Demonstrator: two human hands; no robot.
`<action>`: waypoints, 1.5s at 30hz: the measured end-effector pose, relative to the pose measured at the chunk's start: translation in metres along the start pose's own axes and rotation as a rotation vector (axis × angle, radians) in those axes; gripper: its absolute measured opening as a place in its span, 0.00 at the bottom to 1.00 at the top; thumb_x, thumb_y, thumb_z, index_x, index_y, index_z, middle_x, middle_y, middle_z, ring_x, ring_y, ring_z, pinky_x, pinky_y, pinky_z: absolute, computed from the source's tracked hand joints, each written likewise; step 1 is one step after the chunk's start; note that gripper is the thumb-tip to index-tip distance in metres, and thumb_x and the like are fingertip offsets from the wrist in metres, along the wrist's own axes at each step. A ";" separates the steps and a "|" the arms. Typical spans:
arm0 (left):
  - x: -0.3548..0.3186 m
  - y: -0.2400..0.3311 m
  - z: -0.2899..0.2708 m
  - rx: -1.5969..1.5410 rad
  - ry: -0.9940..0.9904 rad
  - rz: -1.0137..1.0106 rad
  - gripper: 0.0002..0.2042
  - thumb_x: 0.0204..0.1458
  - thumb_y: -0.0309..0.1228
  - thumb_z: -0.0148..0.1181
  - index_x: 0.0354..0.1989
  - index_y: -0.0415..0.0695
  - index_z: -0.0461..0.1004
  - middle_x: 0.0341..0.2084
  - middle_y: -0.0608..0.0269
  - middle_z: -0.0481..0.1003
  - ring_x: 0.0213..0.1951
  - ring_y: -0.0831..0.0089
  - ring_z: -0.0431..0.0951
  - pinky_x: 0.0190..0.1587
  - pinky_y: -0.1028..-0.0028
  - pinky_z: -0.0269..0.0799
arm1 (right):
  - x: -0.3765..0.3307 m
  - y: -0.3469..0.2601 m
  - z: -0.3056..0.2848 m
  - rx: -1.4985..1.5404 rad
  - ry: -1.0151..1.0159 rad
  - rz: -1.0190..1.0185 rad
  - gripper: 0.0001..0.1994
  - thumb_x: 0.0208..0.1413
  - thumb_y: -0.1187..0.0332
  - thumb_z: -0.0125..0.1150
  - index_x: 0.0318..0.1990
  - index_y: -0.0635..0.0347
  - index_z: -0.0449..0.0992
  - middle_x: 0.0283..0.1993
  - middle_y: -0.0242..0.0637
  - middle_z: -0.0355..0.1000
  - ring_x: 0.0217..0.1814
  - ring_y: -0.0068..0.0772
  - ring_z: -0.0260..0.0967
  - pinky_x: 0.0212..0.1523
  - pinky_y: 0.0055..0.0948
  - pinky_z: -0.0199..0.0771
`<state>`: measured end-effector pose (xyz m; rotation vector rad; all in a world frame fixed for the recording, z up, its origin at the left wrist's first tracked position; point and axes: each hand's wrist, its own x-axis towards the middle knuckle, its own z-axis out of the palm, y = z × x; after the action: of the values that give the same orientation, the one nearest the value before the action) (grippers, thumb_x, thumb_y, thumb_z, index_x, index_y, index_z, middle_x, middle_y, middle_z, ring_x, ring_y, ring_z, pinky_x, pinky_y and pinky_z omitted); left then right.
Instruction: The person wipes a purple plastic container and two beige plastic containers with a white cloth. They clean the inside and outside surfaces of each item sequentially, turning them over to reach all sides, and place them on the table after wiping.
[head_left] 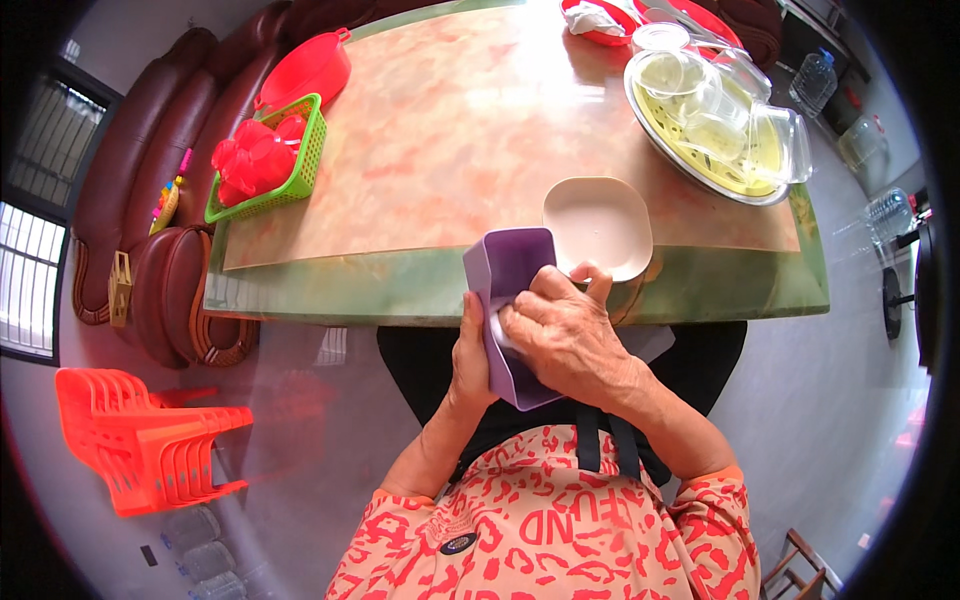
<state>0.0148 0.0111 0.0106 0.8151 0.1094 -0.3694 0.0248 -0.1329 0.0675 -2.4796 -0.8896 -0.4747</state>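
Head view, left hand gripping purple box, right hand clutching white cloth inside, red-lettered garment

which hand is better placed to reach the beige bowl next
Probably the right hand: it is nearer the beige bowl, though it holds something white inside the purple container. The left hand supports the container's left side.

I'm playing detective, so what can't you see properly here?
In the head view:
White wad: mostly covered by the right hand, so its shape is unclear.
Left hand: partly hidden behind the purple container.
Brown sofa: far end cut off by the top edge.
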 end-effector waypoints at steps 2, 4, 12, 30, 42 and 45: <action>0.004 0.004 0.002 0.009 -0.016 0.019 0.32 0.65 0.56 0.30 0.60 0.39 0.63 0.50 0.53 0.73 0.51 0.64 0.75 0.55 0.65 0.72 | -0.005 0.000 0.000 0.085 -0.015 -0.042 0.01 0.41 0.70 0.60 0.23 0.54 0.75 0.25 0.26 0.68 0.42 0.30 0.64 0.49 0.47 0.50; 0.006 0.011 0.006 0.088 -0.020 0.024 0.33 0.64 0.57 0.31 0.60 0.38 0.63 0.50 0.52 0.73 0.51 0.63 0.75 0.54 0.64 0.72 | -0.009 0.002 -0.005 0.162 -0.105 -0.059 0.02 0.40 0.70 0.60 0.21 0.54 0.74 0.25 0.28 0.68 0.41 0.32 0.64 0.48 0.46 0.52; 0.001 0.009 0.014 0.129 -0.043 -0.014 0.32 0.64 0.55 0.36 0.59 0.35 0.64 0.49 0.53 0.73 0.49 0.68 0.76 0.52 0.69 0.74 | -0.005 0.015 -0.046 0.271 -0.386 -0.125 0.05 0.37 0.67 0.63 0.17 0.54 0.73 0.23 0.30 0.67 0.38 0.33 0.64 0.44 0.42 0.55; 0.004 0.008 0.011 0.223 -0.119 -0.036 0.30 0.65 0.52 0.36 0.56 0.33 0.66 0.47 0.53 0.74 0.47 0.69 0.76 0.51 0.70 0.73 | -0.029 0.014 -0.030 0.277 -0.382 -0.133 0.02 0.38 0.69 0.62 0.19 0.54 0.75 0.35 0.31 0.65 0.48 0.34 0.59 0.47 0.39 0.51; 0.002 0.003 0.008 0.126 -0.035 -0.040 0.29 0.63 0.56 0.40 0.53 0.39 0.68 0.43 0.59 0.74 0.44 0.72 0.76 0.47 0.72 0.74 | -0.025 -0.003 -0.013 0.959 0.079 0.417 0.14 0.54 0.77 0.56 0.48 0.67 0.67 0.38 0.47 0.68 0.33 0.44 0.72 0.35 0.35 0.73; 0.000 0.010 0.018 0.197 0.030 -0.021 0.30 0.63 0.56 0.41 0.54 0.40 0.69 0.42 0.58 0.76 0.42 0.71 0.77 0.46 0.70 0.75 | -0.030 0.000 -0.019 0.912 -0.013 0.274 0.16 0.50 0.78 0.59 0.48 0.66 0.68 0.38 0.47 0.68 0.35 0.46 0.71 0.37 0.35 0.72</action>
<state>0.0182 0.0045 0.0300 1.0153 0.1110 -0.3922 -0.0008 -0.1583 0.0697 -1.7100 -0.5649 0.0567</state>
